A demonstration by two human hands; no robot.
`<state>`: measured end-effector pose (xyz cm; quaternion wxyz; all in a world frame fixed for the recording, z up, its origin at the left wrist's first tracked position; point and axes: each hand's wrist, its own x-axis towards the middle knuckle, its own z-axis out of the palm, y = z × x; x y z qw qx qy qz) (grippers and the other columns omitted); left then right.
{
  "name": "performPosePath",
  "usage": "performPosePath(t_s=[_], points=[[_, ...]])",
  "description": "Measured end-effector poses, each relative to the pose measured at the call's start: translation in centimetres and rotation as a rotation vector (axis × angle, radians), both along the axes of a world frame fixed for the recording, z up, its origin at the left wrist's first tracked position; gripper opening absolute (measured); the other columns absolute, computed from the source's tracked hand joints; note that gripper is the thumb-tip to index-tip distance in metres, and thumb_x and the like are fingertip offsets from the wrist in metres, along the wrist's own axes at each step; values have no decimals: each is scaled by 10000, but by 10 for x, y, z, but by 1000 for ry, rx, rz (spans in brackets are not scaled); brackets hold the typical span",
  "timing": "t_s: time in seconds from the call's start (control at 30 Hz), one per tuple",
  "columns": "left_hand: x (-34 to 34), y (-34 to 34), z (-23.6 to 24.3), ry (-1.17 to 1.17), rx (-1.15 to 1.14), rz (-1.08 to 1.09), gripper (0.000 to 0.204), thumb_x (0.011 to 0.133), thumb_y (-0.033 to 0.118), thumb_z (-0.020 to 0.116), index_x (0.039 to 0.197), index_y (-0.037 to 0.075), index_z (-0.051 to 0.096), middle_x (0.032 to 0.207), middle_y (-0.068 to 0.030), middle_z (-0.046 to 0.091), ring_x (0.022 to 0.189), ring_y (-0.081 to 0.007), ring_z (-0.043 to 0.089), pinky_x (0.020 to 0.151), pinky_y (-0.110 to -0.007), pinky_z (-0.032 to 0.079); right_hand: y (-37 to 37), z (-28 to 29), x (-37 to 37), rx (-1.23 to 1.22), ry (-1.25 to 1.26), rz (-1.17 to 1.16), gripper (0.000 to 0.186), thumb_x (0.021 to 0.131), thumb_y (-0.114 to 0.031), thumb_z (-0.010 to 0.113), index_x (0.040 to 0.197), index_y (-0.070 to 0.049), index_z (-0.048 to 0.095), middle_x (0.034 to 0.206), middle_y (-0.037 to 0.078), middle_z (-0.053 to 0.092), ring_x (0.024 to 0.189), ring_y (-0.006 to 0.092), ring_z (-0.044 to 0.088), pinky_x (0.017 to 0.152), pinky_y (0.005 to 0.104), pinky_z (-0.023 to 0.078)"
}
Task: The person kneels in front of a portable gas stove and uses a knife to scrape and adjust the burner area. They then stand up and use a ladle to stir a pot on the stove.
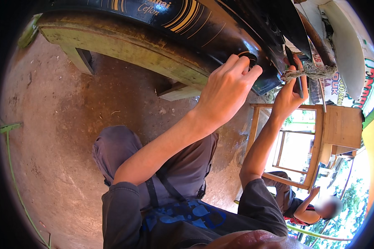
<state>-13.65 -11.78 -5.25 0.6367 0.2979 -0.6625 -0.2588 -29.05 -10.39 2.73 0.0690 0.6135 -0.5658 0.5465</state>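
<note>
A black gas stove (214, 31) with gold stripes fills the top of the view. My left hand (226, 91) is closed around a dark round stove knob (251, 57) near the stove's right end; the fingers cover part of it. Further right, my right hand (287, 99) is raised beside the stove's corner, its fingers curled around a thin dark object (298, 85). I cannot make out what that object is. A frayed rope (309, 71) passes in front of the right fingers and hides part of them.
The stove stands on a worn wooden bench (124, 43) with short legs. Dark pans or lids and a wooden handle (318, 39) are at the upper right. Beyond are a wood-framed glass cabinet (318, 143) and another person (305, 209). An earthen floor (62, 124) lies below.
</note>
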Motion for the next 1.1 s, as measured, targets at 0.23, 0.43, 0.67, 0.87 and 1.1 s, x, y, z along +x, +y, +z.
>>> performPosePath(t_s=[0.23,0.43,0.67,0.87,1.1], points=[[1,-1,0,-8,10,2,180,900,39,775,1070,23,716,932,-98,636,915,-304,642,760,-417,556,-3,-1,-7,27,50,-14,326,1096,-117,627,1365,54,693,1211,121,765,1008,123,679,836,251,532],[2,0,1,-7,12,-3,180,898,32,773,1067,26,713,935,-98,639,919,-305,642,762,-419,557,-4,-3,0,-7,26,-10,328,1099,-171,645,1349,30,715,1129,99,781,883,71,629,774,230,504],[2,0,2,5,15,0,180,890,28,779,1057,29,711,932,-95,639,915,-307,640,756,-421,556,-1,-2,1,5,35,-9,303,1084,-56,615,1347,71,696,1240,129,749,1003,121,675,836,247,529],[3,0,2,1,-3,-9,208,845,-30,727,1043,12,683,919,-107,623,923,-298,630,772,-407,569,0,2,6,24,19,-55,299,1077,8,580,1342,95,690,1278,137,741,1070,142,698,836,253,539],[3,0,2,9,-16,-15,211,831,-50,705,1030,5,663,911,-114,615,932,-294,628,783,-405,575,4,0,17,-16,87,-79,306,1082,-1,551,1335,92,695,1175,122,768,944,110,679,795,228,513]])
